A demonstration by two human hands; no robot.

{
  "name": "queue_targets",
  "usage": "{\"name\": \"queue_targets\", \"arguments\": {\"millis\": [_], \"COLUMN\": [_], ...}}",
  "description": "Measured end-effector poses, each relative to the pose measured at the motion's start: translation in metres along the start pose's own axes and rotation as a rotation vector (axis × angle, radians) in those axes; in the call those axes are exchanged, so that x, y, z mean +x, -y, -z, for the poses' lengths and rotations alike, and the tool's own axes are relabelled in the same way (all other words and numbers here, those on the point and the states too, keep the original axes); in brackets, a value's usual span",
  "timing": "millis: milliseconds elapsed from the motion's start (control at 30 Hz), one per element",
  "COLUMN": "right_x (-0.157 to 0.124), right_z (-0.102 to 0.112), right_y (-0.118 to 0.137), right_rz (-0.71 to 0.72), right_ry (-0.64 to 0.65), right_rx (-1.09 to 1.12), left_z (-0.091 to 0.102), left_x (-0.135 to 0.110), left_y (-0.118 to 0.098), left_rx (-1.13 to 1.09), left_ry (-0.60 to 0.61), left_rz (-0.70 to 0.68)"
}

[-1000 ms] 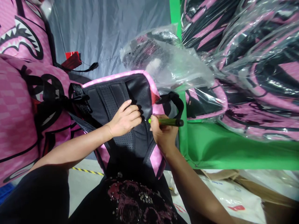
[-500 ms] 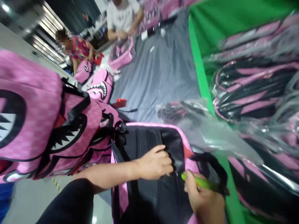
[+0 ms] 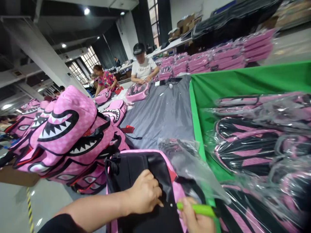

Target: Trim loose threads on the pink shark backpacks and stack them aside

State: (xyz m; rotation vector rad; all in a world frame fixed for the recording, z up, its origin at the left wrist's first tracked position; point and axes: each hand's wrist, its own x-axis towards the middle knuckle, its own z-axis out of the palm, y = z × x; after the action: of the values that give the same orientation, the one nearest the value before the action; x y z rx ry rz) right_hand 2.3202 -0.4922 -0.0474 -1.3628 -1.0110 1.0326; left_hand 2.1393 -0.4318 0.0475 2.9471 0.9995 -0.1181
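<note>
A pink backpack (image 3: 136, 163) lies with its black back panel up at the bottom middle. My left hand (image 3: 144, 194) rests on that panel with its fingers curled, pinching the black material. My right hand (image 3: 195, 220), at the bottom edge, is closed round a green pen-like tool (image 3: 195, 208) whose tip points left toward the panel, close to my left fingers. An empty clear plastic bag (image 3: 188, 163) lies just right of the backpack.
A heap of pink shark-mouth backpacks (image 3: 65, 139) stands at the left. Bagged backpacks (image 3: 255, 142) lie on a green cloth (image 3: 233, 81) at the right. A grey table sheet (image 3: 161, 113) runs back to two seated people handling pink bags; more stacked bags lie behind.
The view has swung upward from the backpack to take in the hall and the people at the far end. Both hands keep their places on the backpack, now at the bottom edge.
</note>
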Motion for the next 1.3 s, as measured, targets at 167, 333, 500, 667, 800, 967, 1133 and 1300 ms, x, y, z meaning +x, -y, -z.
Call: {"name": "queue_targets", "arguments": {"millis": [167,333,500,667,800,967,1133,1300], "right_x": [0.020,0.031,0.002,-0.022,-0.050,-0.086,-0.073,-0.048], "right_z": [0.019,-0.010,-0.055,-0.090,-0.103,-0.105,-0.097,-0.088], "right_y": [0.036,0.031,0.011,0.004,0.008,0.014,0.011,0.007], "right_rz": [-0.053,-0.014,0.242,0.350,0.446,0.521,0.504,0.199], "right_ry": [0.291,0.501,0.409,0.265,0.148,0.224,0.335,0.293], "right_rx": [0.229,0.109,-0.066,-0.293,-0.355,-0.467,-0.422,-0.350], "left_z": [0.031,-0.034,-0.048,-0.005,-0.004,-0.017,-0.025,-0.035], "left_x": [-0.025,-0.037,-0.053,-0.061,-0.040,-0.029,-0.033,-0.033], "left_y": [-0.026,-0.016,-0.005,0.058,0.099,0.090,0.077,0.079], "left_rx": [-0.129,-0.112,-0.191,-0.324,-0.192,-0.049,0.107,0.091], "left_ry": [0.025,0.023,-0.015,0.025,0.206,0.427,0.359,0.281], "left_rz": [0.240,0.527,0.371,0.252,0.138,0.115,0.128,0.103]}}
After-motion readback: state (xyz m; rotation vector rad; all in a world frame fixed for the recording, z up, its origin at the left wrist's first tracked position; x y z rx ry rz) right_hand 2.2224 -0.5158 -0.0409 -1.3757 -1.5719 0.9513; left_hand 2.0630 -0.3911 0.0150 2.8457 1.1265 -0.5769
